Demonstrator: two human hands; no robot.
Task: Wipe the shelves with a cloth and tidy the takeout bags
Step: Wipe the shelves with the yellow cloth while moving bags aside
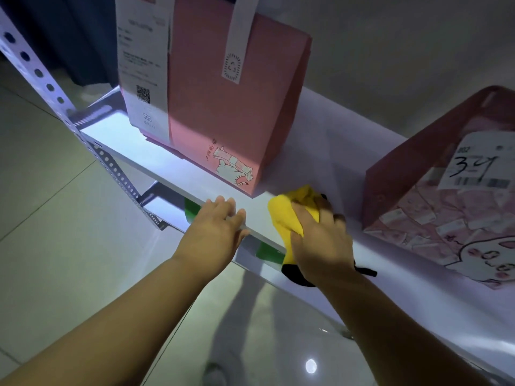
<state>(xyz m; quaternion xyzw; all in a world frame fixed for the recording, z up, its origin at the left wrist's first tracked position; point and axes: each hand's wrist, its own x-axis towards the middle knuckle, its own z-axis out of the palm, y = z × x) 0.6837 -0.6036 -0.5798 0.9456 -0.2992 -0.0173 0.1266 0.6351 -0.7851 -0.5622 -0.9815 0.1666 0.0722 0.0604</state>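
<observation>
A white shelf board [178, 174] runs from upper left to lower right. On it stands a tall pink takeout bag [223, 112] with a white receipt and a white handle strap. A second pink bag [434, 207], marked "34" on its label, sits at the right. My right hand [320, 240] presses a yellow cloth [287, 215] with black parts onto the shelf's front edge, between the two bags. My left hand [214, 232] rests flat on the shelf's front edge just left of the cloth, fingers apart, holding nothing.
A perforated grey metal upright [41, 76] stands at the left end of the shelf. A lower shelf [167, 215] holds green items [267, 253], mostly hidden. The tiled floor [55, 218] lies below and a pale wall [404, 51] stands behind the shelf.
</observation>
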